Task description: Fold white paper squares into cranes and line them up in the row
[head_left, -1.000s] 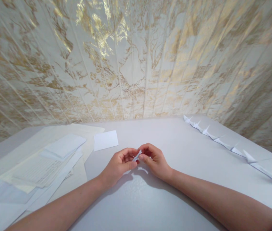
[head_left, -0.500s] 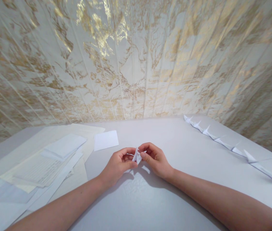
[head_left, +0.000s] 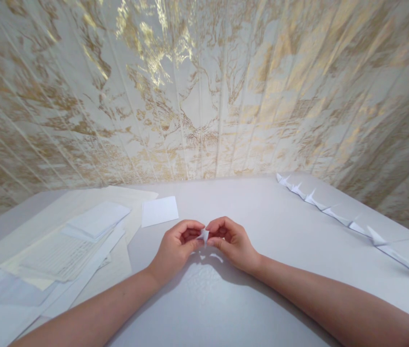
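Between my two hands, just above the table, is a small white folded paper figure with pointed tips. My left hand pinches it from the left, thumb below and fingers curled behind. From the other side, my right hand has its thumb and bent forefinger at the paper's right edge. Part of the figure is hidden by the fingertips. Its shadow falls on the table just below my hands.
Several folded paper cranes stand in a row along the table's right side. A stack of white sheets lies beyond my left hand. Loose and printed papers overlap at the left. A gold-patterned wall rises behind the table.
The folded paper figure has been turned between my fingers and now shows a different face. My right hand's thumb and forefinger have shifted slightly; both arms stay in place.
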Demonstrator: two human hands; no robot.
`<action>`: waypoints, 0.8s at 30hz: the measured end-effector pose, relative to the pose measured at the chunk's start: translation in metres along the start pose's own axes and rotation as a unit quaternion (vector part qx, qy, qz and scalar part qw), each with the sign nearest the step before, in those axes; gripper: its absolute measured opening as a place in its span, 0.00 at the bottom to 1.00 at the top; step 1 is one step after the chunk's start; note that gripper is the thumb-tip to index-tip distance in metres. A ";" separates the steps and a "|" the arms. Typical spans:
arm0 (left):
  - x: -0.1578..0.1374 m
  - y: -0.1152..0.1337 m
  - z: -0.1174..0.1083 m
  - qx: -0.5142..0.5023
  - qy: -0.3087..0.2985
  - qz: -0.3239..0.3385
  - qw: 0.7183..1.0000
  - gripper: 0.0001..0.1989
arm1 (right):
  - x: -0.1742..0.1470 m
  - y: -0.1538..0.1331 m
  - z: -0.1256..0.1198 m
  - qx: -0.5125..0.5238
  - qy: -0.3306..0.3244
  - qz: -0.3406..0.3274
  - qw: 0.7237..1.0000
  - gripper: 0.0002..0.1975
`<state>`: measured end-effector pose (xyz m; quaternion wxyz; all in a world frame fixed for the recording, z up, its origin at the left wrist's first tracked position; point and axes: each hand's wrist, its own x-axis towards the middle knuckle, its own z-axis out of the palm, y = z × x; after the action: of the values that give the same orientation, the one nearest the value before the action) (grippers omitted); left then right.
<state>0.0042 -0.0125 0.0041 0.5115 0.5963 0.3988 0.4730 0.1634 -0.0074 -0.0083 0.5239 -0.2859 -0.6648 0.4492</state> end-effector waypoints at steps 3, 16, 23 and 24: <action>-0.001 -0.002 -0.002 0.071 -0.001 0.094 0.993 0.08 | -0.001 -0.006 -0.001 -0.095 -0.024 -0.090 0.991 0.08; -0.007 -0.009 -0.006 0.119 0.002 0.207 0.971 0.17 | -0.008 -0.011 -0.001 -0.241 -0.034 -0.237 0.941 0.08; -0.009 -0.012 -0.006 0.084 0.003 0.205 0.975 0.22 | -0.009 -0.014 -0.002 -0.274 -0.038 -0.259 0.925 0.10; -0.010 -0.012 -0.005 0.084 0.001 0.208 0.974 0.23 | -0.009 -0.015 -0.002 -0.278 -0.038 -0.262 0.923 0.11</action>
<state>-0.0033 -0.0185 -0.0088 0.3496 0.7064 0.3044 0.5349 0.1697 -0.0208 0.0015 0.4962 -0.2186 -0.8338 0.1039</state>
